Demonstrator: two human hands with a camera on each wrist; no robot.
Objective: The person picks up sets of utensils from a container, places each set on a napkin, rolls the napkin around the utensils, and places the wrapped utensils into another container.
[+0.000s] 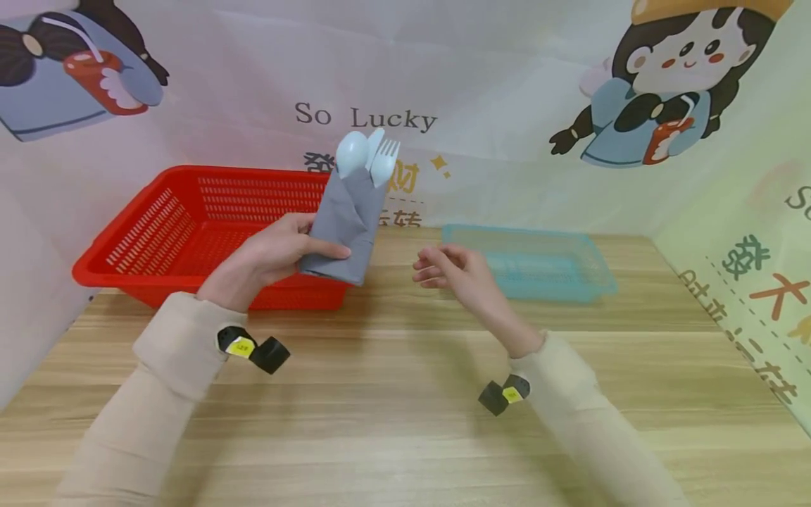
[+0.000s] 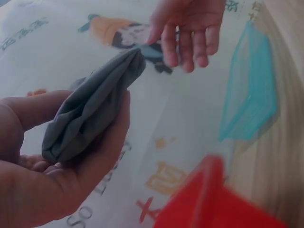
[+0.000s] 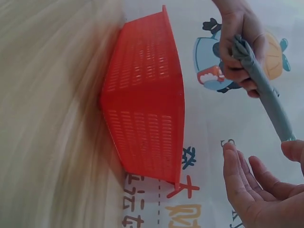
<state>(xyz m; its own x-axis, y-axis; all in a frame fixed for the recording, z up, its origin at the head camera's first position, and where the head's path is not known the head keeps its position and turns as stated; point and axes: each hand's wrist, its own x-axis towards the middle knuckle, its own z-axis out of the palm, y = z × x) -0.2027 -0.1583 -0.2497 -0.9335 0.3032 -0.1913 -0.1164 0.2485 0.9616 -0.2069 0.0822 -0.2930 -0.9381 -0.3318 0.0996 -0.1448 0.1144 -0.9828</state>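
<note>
My left hand (image 1: 275,253) grips a folded grey cloth pouch (image 1: 347,222) by its lower end, thumb across the front. Out of the pouch's top stick a pale spoon (image 1: 352,153), a fork (image 1: 384,163) and a third piece between them, partly hidden. In the left wrist view the pouch (image 2: 90,107) shows its folded bottom edge between thumb and fingers. My right hand (image 1: 459,274) hovers to the right of the pouch, apart from it, fingers loosely bent and holding nothing. Its palm faces the pouch in the right wrist view, where the hand (image 3: 266,190) appears at lower right.
A red perforated basket (image 1: 127,278) stands at the back left, partly behind my left hand. Behind my right hand, a translucent blue basket (image 1: 595,271) rests on the wood-grain table (image 1: 393,408). A printed sheet (image 1: 507,141) covers the walls.
</note>
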